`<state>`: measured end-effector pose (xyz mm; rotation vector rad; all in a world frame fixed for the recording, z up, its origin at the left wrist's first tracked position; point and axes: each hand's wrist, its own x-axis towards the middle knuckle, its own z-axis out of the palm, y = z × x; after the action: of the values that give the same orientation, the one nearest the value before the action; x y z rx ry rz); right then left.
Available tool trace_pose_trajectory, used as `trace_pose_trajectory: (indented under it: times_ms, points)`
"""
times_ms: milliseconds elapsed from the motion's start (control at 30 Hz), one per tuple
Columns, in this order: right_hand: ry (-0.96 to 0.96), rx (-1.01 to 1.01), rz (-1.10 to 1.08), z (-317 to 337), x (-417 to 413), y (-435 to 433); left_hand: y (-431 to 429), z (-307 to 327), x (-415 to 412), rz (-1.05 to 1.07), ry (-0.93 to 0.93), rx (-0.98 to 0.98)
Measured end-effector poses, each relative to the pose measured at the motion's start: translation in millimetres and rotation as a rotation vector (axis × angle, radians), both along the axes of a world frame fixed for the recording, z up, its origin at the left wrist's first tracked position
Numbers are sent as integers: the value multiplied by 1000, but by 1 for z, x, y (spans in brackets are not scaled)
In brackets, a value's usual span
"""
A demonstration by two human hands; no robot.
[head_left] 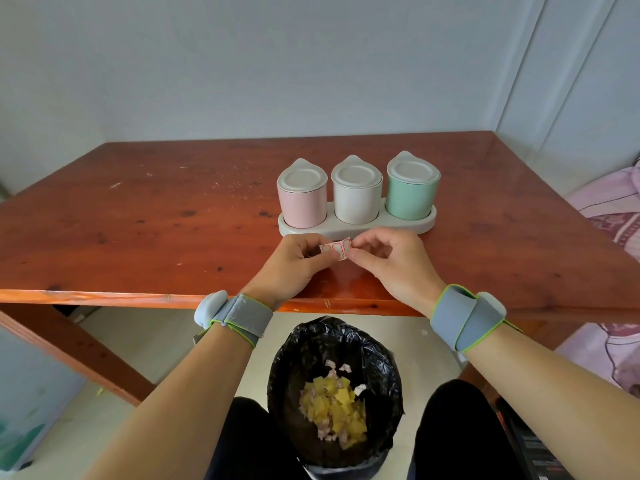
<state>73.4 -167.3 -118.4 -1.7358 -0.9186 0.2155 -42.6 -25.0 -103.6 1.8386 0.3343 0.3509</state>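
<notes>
A small white label strip (335,248) with red-outlined stickers is held between both hands just above the wooden table (138,216). My left hand (294,265) pinches its left end and my right hand (388,261) pinches its right end. Directly behind the hands stand three lidded jars in a pale holder tray (360,230): a pink jar (303,197), a white jar (356,194) and a green jar (412,188). Both wrists wear grey straps.
A bin lined with a black bag (332,393) stands on the floor between my knees, below the table's front edge, holding yellow and pinkish scraps. A pink patterned bedcover (613,216) lies at the right. The wall is close behind the table.
</notes>
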Motion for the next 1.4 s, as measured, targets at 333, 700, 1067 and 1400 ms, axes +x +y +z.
trace_pose_trajectory:
  times_ms: [333,700,1067,1400]
  points:
    - [-301,-2,-17,-13,-1,0,4,2,-1,-66,23,30]
    - [-298,-43,27,-8,-5,-3,3,5,-2,-99,49,55]
    - [-310,-94,12,-9,-6,-3,3,3,-2,-105,89,110]
    - [-322,-109,12,-7,-7,-4,2,5,-3,-92,99,114]
